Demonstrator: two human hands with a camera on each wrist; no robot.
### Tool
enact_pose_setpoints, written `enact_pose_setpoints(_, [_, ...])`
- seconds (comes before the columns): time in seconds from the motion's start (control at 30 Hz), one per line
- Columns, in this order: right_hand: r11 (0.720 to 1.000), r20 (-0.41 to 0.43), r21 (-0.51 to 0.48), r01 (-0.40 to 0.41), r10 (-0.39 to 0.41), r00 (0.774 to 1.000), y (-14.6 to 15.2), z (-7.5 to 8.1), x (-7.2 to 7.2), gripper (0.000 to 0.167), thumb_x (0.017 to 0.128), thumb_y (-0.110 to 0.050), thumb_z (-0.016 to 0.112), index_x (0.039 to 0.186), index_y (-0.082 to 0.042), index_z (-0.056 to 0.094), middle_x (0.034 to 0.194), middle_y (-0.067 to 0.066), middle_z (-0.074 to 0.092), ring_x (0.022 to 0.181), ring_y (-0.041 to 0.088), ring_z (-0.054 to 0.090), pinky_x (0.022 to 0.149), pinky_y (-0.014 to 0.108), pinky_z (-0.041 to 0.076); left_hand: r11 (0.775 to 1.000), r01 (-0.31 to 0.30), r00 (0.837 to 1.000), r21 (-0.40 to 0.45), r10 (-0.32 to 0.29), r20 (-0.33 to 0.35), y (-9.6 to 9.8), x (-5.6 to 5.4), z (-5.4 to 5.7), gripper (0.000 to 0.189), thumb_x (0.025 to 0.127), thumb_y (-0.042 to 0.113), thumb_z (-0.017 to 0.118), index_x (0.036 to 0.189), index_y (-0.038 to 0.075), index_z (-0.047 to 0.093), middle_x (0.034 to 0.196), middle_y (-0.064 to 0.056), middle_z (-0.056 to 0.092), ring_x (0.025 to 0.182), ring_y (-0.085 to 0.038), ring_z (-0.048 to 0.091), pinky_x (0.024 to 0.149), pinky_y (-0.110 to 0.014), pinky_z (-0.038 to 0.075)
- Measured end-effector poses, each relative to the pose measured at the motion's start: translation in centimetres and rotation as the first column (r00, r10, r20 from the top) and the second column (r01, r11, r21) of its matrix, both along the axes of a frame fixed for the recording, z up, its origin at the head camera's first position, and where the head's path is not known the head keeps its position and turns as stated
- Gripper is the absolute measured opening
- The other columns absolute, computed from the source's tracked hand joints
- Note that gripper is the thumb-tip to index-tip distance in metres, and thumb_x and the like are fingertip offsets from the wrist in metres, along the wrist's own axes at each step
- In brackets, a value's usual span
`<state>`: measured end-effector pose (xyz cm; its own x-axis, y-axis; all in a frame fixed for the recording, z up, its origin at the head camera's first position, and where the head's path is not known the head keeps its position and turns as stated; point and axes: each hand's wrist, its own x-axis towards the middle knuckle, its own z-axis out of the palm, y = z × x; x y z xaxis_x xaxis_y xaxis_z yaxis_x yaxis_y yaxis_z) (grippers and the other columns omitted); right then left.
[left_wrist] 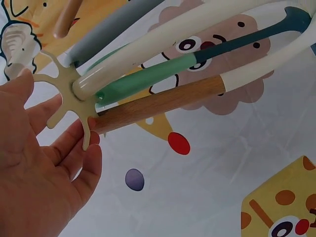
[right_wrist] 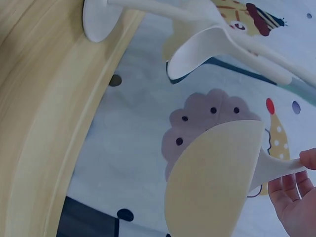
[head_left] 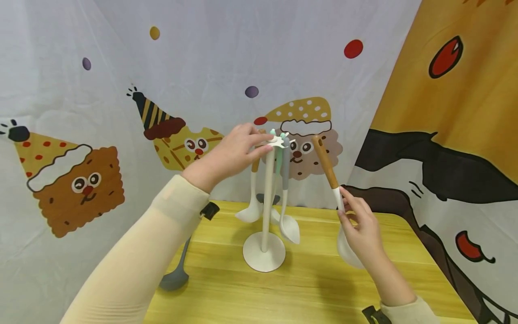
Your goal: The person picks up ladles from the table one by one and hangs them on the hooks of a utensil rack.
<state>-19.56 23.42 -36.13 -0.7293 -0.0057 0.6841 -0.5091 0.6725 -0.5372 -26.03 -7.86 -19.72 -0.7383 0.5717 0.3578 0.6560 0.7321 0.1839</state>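
Observation:
My left hand point(head_left: 242, 150) holds the hooked top of a white utensil stand point(head_left: 266, 202), thumb and fingers round its hooks point(left_wrist: 74, 98). Several utensils hang there: a wooden-handled one point(left_wrist: 163, 102), a green-handled one point(left_wrist: 148, 79) and a grey-handled spoon point(head_left: 289, 228). To the right of the stand, my right hand point(head_left: 361, 220) pinches a spatula by its white neck. This spatula point(right_wrist: 217, 177) has a broad, rounded white head. Its wooden handle point(head_left: 325, 162) points up and leans left, apart from the stand.
A grey ladle point(head_left: 175, 278) lies on the wood-grain table point(head_left: 299, 288), left of the stand's round base point(head_left: 264, 258) and partly behind my left sleeve point(head_left: 141, 243). Close behind the table hangs a cartoon-printed cloth point(head_left: 210, 58).

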Motion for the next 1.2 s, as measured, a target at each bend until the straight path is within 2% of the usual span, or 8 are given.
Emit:
enact_pose_setpoints(0.23, [0.999,-0.053,-0.034,-0.037,0.035,0.998,-1.4,0.4,0.4,0.059,0.081,0.013,0.065,0.134,-0.011,0.054,0.101,0.008,0.057,0.089,-0.003,0.049,0.077,0.000,0.043,1.000,-0.015,1.000,0.024,0.015,0.002,0.2,0.0,-0.2,0.044,0.099,0.042,0.043,0.138,0.023,0.050,0.117,-0.007,0.048,0.108,-0.022,0.041,0.090,-0.037,0.039])
enact_pose_setpoints(0.43, [0.995,-0.117,-0.040,-0.092,0.087,0.989,-3.4,2.2,2.0,0.053,0.078,0.020,0.063,0.127,0.003,0.056,0.096,0.016,0.056,0.086,0.002,0.051,0.075,0.002,0.045,0.999,-0.016,1.000,0.047,0.016,0.000,0.3,0.0,-0.3,0.044,0.099,0.042,0.043,0.138,0.022,0.051,0.115,-0.006,0.049,0.106,-0.021,0.041,0.087,-0.036,0.039])
enact_pose_setpoints(0.67, [0.989,-0.135,-0.050,-0.138,0.130,0.982,-4.4,2.2,2.3,0.055,0.078,0.021,0.062,0.129,0.001,0.055,0.096,0.018,0.055,0.087,-0.001,0.051,0.075,0.003,0.045,0.998,-0.023,1.000,0.063,0.024,-0.009,0.5,0.1,-0.5,0.045,0.099,0.043,0.043,0.138,0.021,0.051,0.115,-0.004,0.049,0.105,-0.020,0.041,0.086,-0.035,0.040])
enact_pose_setpoints(1.03, [0.984,-0.157,-0.040,-0.171,0.163,0.974,-5.7,2.7,2.6,0.053,0.077,0.021,0.062,0.127,0.003,0.056,0.095,0.016,0.057,0.086,0.004,0.053,0.075,0.005,0.048,0.994,-0.038,0.999,0.099,0.041,-0.023,0.7,0.3,-0.9,0.046,0.098,0.045,0.044,0.136,0.021,0.053,0.110,-0.005,0.050,0.097,-0.019,0.040,0.080,-0.033,0.039])
enact_pose_setpoints(1.2, [0.983,-0.158,-0.036,-0.178,0.171,0.973,-5.4,1.5,1.7,0.056,0.077,0.021,0.063,0.129,0.002,0.055,0.097,0.015,0.057,0.086,0.006,0.054,0.074,0.007,0.049,0.994,-0.051,0.998,0.097,0.055,-0.034,0.9,0.4,-1.0,0.046,0.098,0.046,0.044,0.135,0.021,0.053,0.109,-0.004,0.049,0.096,-0.018,0.040,0.078,-0.032,0.040])
